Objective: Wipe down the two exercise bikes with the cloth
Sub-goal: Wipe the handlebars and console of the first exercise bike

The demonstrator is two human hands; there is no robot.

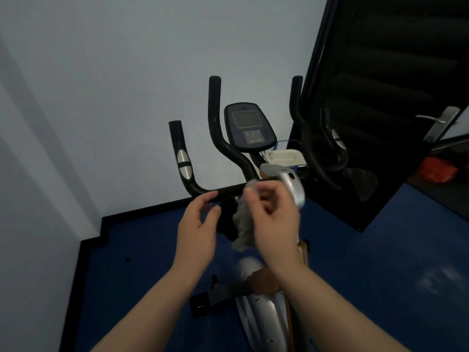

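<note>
Low in the frame, two forearms rise toward centre. The right hand [275, 219] has its fingers curled round a grey cloth [243, 224], which hangs bunched between the two hands, just in front of the handlebar. The left hand [198, 229] holds nothing; its fingers are loosely curved, the tips close to the bar's crosspiece, though whether they touch it is unclear.

The cloth looks light, soft and limp, so it should fold round tubes easily; bunching it in the palm, as here, seems the sound grip. The bike [261, 308] looks heavy and rigid and should not shift under rubbing.

Count: one cloth, two hands, one bike in view; a second is not visible. At centre the handlebar [228, 191] branches into four black uprights. Two silver sensor pads show, one [184, 163] on the left grip, one on the right. One console [250, 127] stands behind, upper centre. At upper right, one dark door [385, 72] with one handle [441, 120].
</note>
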